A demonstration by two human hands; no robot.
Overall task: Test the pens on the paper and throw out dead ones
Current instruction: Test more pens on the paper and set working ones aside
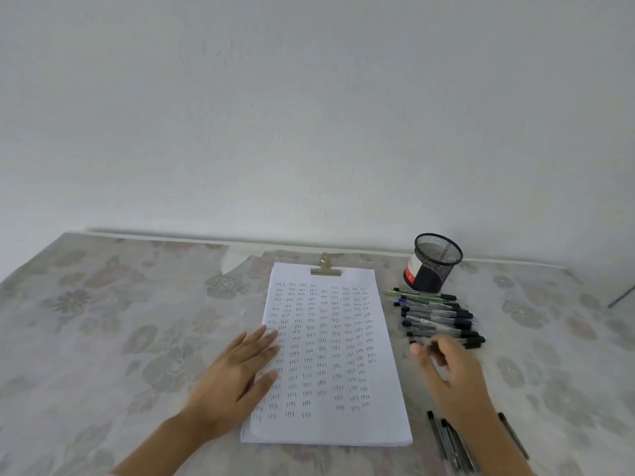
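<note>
Near-right corner of the table [103,321]: a small pile of dark pens [446,441] lay close together, roughly pointing at the far edge, partly covered by the right forearm. One more single pen [513,438] lay just on the other side of the arm. Left hand [233,376] was flat, fingers straight and slightly spread, pressing the left edge of the paper [336,338], with the palm on the table cloth. Right hand [450,376] was just right of the sheet, fingers curled at the nearest pen of the row. It was motion-blurred, so I couldn't tell whether it was actually pinching that pen or only touching it. The paper was a thin stack mid-table, long side running near to far, covered in columns of short tally marks, with the lower strip blank. The row of pens [436,314] lay just beside the paper's right edge, side by side and parallel to the far edge, mostly clear barrels with black caps, plus one green one at the far end. A black mesh cup [433,266] with a red-white label stood upright beyond the row, near the far edge. A metal clip [325,267] clamped the paper's far edge. A plain white wall stood behind.
</note>
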